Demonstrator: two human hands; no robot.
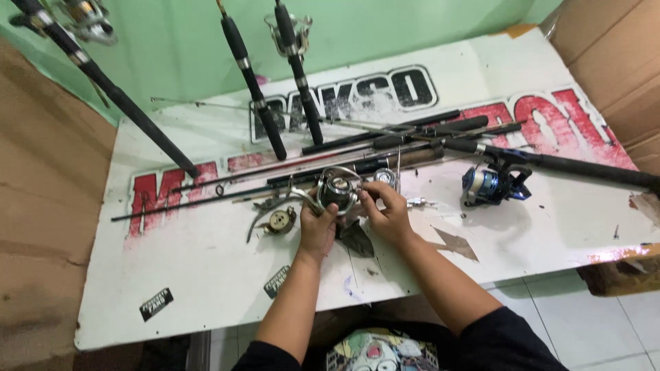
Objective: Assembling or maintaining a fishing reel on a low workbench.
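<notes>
While our left hand point(317, 223) clamps the grey metal spinning reel point(338, 188) from below over the white painted board point(206, 275), our right hand point(387, 213) pinches its right flank, the spool axis pointing away towards the rods point(385, 141).

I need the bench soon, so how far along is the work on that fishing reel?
Mid-job, I'd judge. Done: the reel is off any rod, and a round part lies loose beside it. In hand: the left hand holds the reel while the right hand works at its side. Left: loose parts still lie on the board; a blue reel remains mounted on its rod.
</notes>
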